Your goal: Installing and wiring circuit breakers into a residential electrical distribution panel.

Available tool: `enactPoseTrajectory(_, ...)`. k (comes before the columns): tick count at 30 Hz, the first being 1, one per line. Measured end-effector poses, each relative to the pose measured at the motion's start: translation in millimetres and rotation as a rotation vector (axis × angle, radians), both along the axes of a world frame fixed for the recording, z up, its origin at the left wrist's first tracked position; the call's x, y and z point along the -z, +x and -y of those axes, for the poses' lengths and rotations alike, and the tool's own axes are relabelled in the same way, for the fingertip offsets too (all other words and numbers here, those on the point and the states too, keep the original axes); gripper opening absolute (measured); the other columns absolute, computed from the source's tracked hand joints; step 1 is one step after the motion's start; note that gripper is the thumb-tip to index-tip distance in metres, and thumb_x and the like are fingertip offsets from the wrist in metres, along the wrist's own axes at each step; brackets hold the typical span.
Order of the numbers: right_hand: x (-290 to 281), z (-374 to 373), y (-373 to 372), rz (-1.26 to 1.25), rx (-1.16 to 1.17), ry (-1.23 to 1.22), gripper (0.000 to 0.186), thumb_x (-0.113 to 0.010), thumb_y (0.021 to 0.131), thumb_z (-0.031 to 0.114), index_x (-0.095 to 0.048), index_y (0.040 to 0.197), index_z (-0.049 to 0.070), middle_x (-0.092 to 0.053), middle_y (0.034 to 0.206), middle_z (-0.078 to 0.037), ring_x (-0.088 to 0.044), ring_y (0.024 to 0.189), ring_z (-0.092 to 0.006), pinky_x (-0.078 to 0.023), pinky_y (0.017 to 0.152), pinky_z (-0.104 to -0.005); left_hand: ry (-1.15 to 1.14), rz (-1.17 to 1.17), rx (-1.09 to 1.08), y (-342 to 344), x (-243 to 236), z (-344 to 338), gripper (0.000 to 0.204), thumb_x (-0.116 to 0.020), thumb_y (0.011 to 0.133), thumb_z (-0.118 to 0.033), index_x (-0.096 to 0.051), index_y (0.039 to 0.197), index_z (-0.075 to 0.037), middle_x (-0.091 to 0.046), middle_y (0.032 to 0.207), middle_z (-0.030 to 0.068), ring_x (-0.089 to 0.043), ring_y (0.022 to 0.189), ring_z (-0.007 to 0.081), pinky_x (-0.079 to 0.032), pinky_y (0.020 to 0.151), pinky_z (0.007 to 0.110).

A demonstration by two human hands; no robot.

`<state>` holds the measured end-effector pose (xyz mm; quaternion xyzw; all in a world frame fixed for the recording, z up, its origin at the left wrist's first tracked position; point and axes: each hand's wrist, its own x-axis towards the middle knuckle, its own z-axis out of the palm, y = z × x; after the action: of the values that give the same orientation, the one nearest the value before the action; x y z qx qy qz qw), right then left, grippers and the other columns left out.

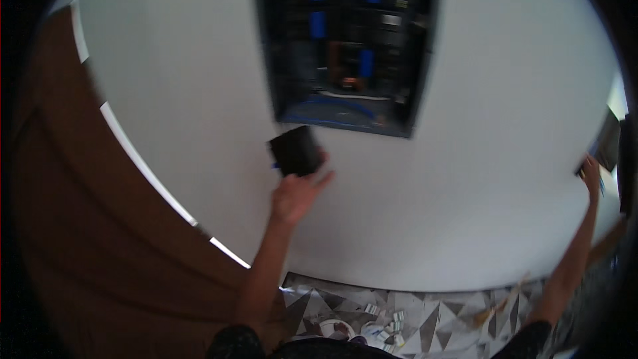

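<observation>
My left hand (296,196) holds a small black box (294,151) in front of the white wall, just below an open grey panel box (345,127) set in the wall. The panel holds blue blocks, dark modules and blue and white wires, all a little blurred. At the far right, my right hand (589,173) has its fingers closed on a small dark object (580,168), with thin blue and light strands beside it; I cannot make out exactly what it is.
A brown wooden door (119,213) with a bright gap along its edge stands at the left. A grey patterned floor (438,326) shows along the bottom, with scattered small items (392,329). A dark shape (621,159) is at the right edge.
</observation>
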<state>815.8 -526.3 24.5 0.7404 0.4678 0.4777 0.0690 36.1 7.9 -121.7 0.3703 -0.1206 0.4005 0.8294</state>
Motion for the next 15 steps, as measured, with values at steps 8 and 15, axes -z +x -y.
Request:
enactPoseTrajectory(8, -21, -8, -21, -1.282, -0.155, 0.665, 0.048, -0.067, 0.087, 0.026, -0.052, 0.126, 0.002, -0.063, 0.083, -0.005, -0.051, 0.057, -0.0083, -0.038, 0.044, -0.0238, 0.045, -0.041, -0.074, -8, 0, 11, 0.102, -0.076, 0.074, -0.047, -0.02, 0.151, -0.01, -0.03, 0.153, 0.0134, -0.019, 0.145, 0.0278, -0.013, 0.117, 0.054)
enactPoseTrajectory(15, -34, -13, -24, -0.993, -0.141, 0.615, 0.046, -0.071, 0.082, 0.024, -0.056, 0.12, 0.002, -0.064, 0.089, -0.006, -0.058, 0.07, -0.0111, -0.041, 0.047, -0.0257, 0.073, 0.036, -0.03, -15, 21, 15, 0.078, -0.076, 0.074, -0.045, -0.042, 0.14, -0.022, -0.032, 0.151, 0.0106, -0.019, 0.145, 0.0303, -0.014, 0.115, 0.059)
